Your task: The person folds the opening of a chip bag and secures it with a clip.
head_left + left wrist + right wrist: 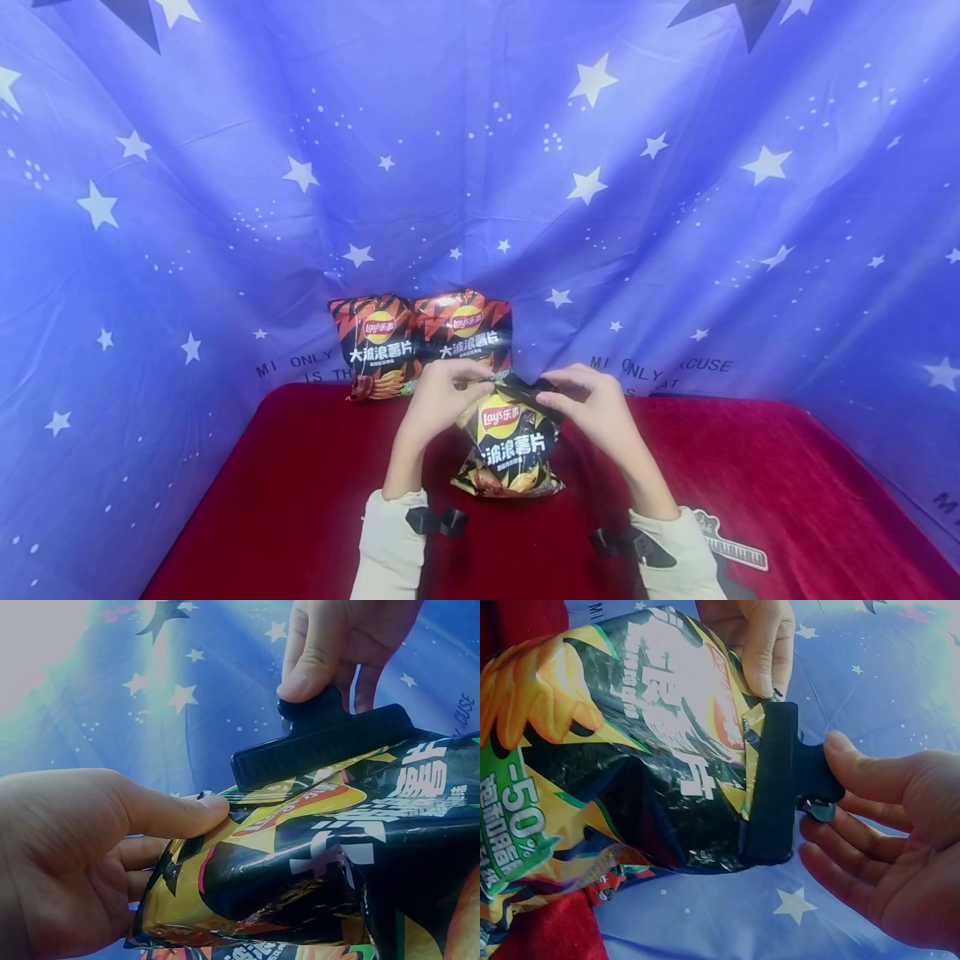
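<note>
A yellow-and-black bag of Lay's chips stands at the middle of the table, its folded top gathered between both hands. My left hand pinches the top left corner, thumb over the foil and fingers behind it, as the left wrist view shows. On the folded top edge sits a wide black bag clip, its bar lying across the foil. My right hand holds the clip's handle, thumb on one side and fingertips on the other. The clip's bar covers much of the fold in the right wrist view.
Two red-and-black Lay's bags stand side by side at the back, against a blue star-patterned curtain. Red velvet cloth covers the table. A flat, white-edged piece with a piano-key pattern lies by the right sleeve.
</note>
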The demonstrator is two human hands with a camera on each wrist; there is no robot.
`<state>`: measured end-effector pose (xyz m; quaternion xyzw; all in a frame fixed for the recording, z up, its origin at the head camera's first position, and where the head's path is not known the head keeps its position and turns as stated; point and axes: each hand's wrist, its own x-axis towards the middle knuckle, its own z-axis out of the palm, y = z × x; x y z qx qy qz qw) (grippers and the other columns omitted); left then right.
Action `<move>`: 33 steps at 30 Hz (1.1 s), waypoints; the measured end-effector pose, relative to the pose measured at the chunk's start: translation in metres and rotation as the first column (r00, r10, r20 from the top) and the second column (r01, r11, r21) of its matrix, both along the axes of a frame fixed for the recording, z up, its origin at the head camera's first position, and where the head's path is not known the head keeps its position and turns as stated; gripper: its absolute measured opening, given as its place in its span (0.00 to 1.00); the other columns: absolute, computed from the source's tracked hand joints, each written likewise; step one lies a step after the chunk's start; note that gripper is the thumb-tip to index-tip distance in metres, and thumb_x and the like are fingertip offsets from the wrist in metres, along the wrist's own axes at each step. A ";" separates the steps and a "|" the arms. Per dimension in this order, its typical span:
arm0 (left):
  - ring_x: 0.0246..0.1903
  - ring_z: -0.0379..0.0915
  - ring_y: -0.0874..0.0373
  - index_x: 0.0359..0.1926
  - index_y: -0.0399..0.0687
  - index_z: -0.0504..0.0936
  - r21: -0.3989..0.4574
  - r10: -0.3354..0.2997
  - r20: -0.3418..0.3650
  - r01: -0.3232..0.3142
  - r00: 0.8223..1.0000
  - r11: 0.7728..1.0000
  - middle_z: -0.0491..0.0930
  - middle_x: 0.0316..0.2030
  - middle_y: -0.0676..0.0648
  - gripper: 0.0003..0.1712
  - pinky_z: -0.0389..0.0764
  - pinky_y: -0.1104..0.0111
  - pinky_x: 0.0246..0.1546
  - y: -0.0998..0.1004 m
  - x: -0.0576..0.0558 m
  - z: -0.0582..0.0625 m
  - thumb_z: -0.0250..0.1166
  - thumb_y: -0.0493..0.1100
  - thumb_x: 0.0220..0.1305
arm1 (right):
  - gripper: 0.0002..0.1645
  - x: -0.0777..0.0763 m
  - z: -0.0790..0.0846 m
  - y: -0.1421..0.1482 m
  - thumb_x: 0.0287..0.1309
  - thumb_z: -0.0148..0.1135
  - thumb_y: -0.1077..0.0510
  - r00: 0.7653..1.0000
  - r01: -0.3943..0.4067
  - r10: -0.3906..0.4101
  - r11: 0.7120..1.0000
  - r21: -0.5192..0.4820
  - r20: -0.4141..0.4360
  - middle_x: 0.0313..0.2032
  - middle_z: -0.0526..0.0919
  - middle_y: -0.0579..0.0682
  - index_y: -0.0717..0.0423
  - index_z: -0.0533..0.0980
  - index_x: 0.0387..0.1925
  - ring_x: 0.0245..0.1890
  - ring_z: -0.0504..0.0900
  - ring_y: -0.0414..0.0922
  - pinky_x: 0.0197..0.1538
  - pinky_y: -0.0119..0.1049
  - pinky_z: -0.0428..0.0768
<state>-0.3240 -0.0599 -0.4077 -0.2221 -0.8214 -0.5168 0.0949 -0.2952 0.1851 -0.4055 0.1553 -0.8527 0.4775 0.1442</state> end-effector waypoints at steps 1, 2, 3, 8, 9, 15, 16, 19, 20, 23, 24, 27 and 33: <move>0.48 0.85 0.53 0.44 0.44 0.90 -0.001 0.000 0.000 0.000 1.000 1.000 0.90 0.44 0.48 0.09 0.84 0.55 0.54 0.000 0.000 0.000 0.73 0.37 0.61 | 0.18 0.000 -0.001 -0.001 0.55 0.76 0.58 1.000 0.003 -0.003 1.000 -0.009 -0.010 0.41 0.89 0.54 0.57 0.86 0.48 0.38 0.86 0.41 0.43 0.29 0.84; 0.48 0.85 0.54 0.44 0.44 0.90 -0.002 0.002 0.001 -0.002 1.000 1.000 0.90 0.44 0.48 0.09 0.84 0.55 0.54 0.000 0.000 0.000 0.73 0.37 0.61 | 0.18 -0.001 -0.002 -0.002 0.55 0.76 0.59 1.000 0.007 -0.007 1.000 -0.015 -0.022 0.40 0.89 0.54 0.57 0.87 0.48 0.38 0.86 0.41 0.43 0.29 0.85; 0.48 0.85 0.54 0.44 0.44 0.90 -0.002 0.003 0.001 -0.003 1.000 1.000 0.90 0.44 0.48 0.09 0.84 0.56 0.54 0.000 0.000 0.000 0.73 0.37 0.61 | 0.17 -0.002 -0.003 -0.003 0.55 0.76 0.60 0.999 0.012 -0.013 1.000 -0.020 -0.037 0.40 0.89 0.55 0.58 0.87 0.48 0.37 0.86 0.40 0.42 0.29 0.85; 0.48 0.85 0.54 0.43 0.43 0.90 -0.005 0.003 -0.011 -0.003 1.000 1.000 0.90 0.43 0.47 0.09 0.85 0.56 0.53 0.001 -0.001 0.001 0.73 0.36 0.61 | 0.17 -0.003 -0.005 -0.008 0.54 0.75 0.63 0.997 0.031 -0.031 0.999 -0.012 -0.067 0.40 0.89 0.53 0.57 0.86 0.48 0.36 0.85 0.40 0.42 0.29 0.85; 0.47 0.85 0.54 0.43 0.43 0.90 -0.004 0.001 -0.011 -0.001 1.000 1.000 0.90 0.43 0.47 0.09 0.85 0.56 0.53 0.001 -0.001 0.001 0.73 0.36 0.61 | 0.17 -0.002 -0.005 -0.008 0.55 0.75 0.63 0.997 0.029 -0.030 1.000 -0.009 -0.067 0.40 0.89 0.53 0.57 0.86 0.48 0.36 0.85 0.40 0.42 0.29 0.85; 0.46 0.85 0.55 0.42 0.46 0.91 0.002 0.000 -0.011 0.000 1.000 1.000 0.90 0.42 0.49 0.08 0.85 0.57 0.52 0.001 0.000 0.001 0.73 0.36 0.61 | 0.16 -0.002 -0.006 -0.012 0.56 0.73 0.64 0.996 0.032 -0.032 0.999 -0.007 -0.078 0.41 0.89 0.55 0.60 0.86 0.48 0.39 0.86 0.45 0.43 0.29 0.85; 0.46 0.85 0.55 0.42 0.46 0.91 0.003 0.000 -0.010 0.000 1.000 1.000 0.90 0.42 0.49 0.08 0.85 0.57 0.52 0.001 0.000 0.001 0.73 0.36 0.61 | 0.16 -0.002 -0.006 -0.012 0.57 0.73 0.64 0.996 0.035 -0.036 0.999 -0.011 -0.080 0.41 0.88 0.55 0.60 0.86 0.48 0.39 0.86 0.46 0.44 0.29 0.85; 0.47 0.85 0.55 0.42 0.47 0.91 0.001 -0.002 -0.001 0.002 1.000 1.000 0.90 0.42 0.49 0.08 0.85 0.57 0.53 0.001 0.000 0.002 0.73 0.37 0.61 | 0.16 -0.002 -0.007 -0.013 0.58 0.72 0.64 0.996 0.039 -0.040 0.999 -0.018 -0.076 0.41 0.88 0.56 0.61 0.85 0.48 0.42 0.86 0.49 0.46 0.28 0.85; 0.47 0.85 0.55 0.42 0.47 0.91 -0.001 -0.005 0.003 0.005 1.000 1.000 0.90 0.43 0.49 0.08 0.85 0.56 0.53 0.000 0.000 0.002 0.73 0.37 0.61 | 0.16 -0.002 -0.007 -0.014 0.58 0.72 0.64 0.997 0.040 -0.041 0.999 -0.018 -0.071 0.42 0.88 0.56 0.61 0.85 0.48 0.42 0.86 0.49 0.46 0.29 0.85; 0.47 0.85 0.54 0.43 0.47 0.91 -0.007 -0.014 0.011 0.014 1.000 1.000 0.90 0.44 0.49 0.09 0.84 0.56 0.53 -0.001 0.001 0.002 0.73 0.38 0.61 | 0.16 -0.002 -0.007 -0.013 0.58 0.72 0.64 0.998 0.035 -0.036 0.999 -0.017 -0.053 0.42 0.88 0.56 0.62 0.85 0.49 0.41 0.86 0.48 0.46 0.29 0.85; 0.48 0.85 0.54 0.44 0.48 0.91 -0.010 -0.017 0.014 0.017 1.000 1.000 0.90 0.45 0.49 0.09 0.84 0.56 0.53 -0.001 0.001 0.002 0.73 0.38 0.61 | 0.17 -0.003 -0.007 -0.013 0.58 0.72 0.64 0.998 0.032 -0.033 0.999 -0.016 -0.047 0.42 0.88 0.56 0.62 0.85 0.49 0.40 0.86 0.47 0.45 0.29 0.85; 0.47 0.84 0.55 0.46 0.49 0.90 -0.016 -0.035 0.020 0.035 0.999 0.999 0.90 0.45 0.49 0.12 0.83 0.58 0.53 0.000 0.002 0.002 0.75 0.39 0.59 | 0.17 -0.004 -0.007 -0.011 0.58 0.72 0.62 0.999 0.019 -0.020 1.000 -0.014 -0.029 0.42 0.88 0.56 0.60 0.85 0.50 0.38 0.86 0.44 0.44 0.29 0.84; 0.46 0.82 0.56 0.49 0.46 0.89 -0.038 -0.046 0.009 0.046 0.999 0.998 0.89 0.47 0.48 0.17 0.82 0.59 0.53 0.005 0.003 0.003 0.77 0.40 0.57 | 0.17 -0.006 -0.009 -0.006 0.60 0.72 0.59 1.000 -0.020 0.020 0.999 -0.026 0.000 0.43 0.88 0.54 0.57 0.85 0.51 0.39 0.86 0.42 0.45 0.30 0.84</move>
